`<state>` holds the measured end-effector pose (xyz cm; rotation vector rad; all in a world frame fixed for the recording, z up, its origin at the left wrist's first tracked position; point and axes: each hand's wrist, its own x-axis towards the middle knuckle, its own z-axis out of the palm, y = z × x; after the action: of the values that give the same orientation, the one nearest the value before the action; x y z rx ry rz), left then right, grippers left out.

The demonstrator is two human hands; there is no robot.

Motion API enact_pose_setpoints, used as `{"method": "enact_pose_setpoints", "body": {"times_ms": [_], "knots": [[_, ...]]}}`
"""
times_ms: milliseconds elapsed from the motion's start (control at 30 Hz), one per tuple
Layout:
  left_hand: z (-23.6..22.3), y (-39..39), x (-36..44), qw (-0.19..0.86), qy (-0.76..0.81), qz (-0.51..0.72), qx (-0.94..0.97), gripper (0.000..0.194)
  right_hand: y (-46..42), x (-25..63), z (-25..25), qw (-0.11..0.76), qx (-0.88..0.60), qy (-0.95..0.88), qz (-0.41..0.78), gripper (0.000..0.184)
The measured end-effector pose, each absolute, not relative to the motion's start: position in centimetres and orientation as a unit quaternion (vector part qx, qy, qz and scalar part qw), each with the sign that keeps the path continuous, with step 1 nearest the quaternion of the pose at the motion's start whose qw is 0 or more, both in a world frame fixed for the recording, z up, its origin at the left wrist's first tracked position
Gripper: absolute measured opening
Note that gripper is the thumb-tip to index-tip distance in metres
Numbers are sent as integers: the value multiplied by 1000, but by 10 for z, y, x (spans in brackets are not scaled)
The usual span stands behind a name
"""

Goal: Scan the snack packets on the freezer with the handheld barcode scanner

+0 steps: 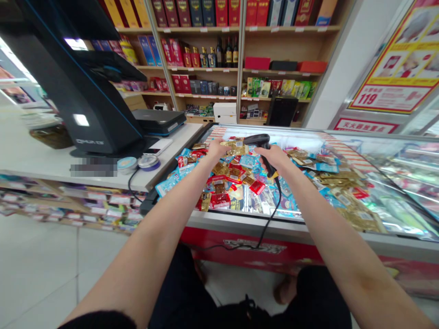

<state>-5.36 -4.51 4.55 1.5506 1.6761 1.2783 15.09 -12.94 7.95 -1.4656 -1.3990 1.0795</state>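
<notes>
Gold packet (235, 149): just left of scanner (259, 139), over packet heap (221, 185); best kept flat, label exposed
Left hand (217, 148): pinching gold packet between fingers
Right hand (273, 156): gripping scanner handle, best held steady

A dark terminal (103, 119) stood on a white counter (41, 160) at the frame's left; boxes (196, 13) and bottles (228, 54) lined shelves (260, 45) at top centre, and a yellow-and-red poster (399, 66) hung upper right.
</notes>
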Motion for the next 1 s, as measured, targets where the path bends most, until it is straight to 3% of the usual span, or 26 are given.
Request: {"method": "enact_pose_setpoints", "body": {"times_ms": [733, 1000], "knots": [[36, -45, -35, 245, 629, 450, 585, 17, -136, 174, 72, 410, -569, -555, 447, 30], [29, -39, -12, 317, 604, 450, 576, 19, -136, 198, 63, 449, -570, -512, 460, 27]]}}
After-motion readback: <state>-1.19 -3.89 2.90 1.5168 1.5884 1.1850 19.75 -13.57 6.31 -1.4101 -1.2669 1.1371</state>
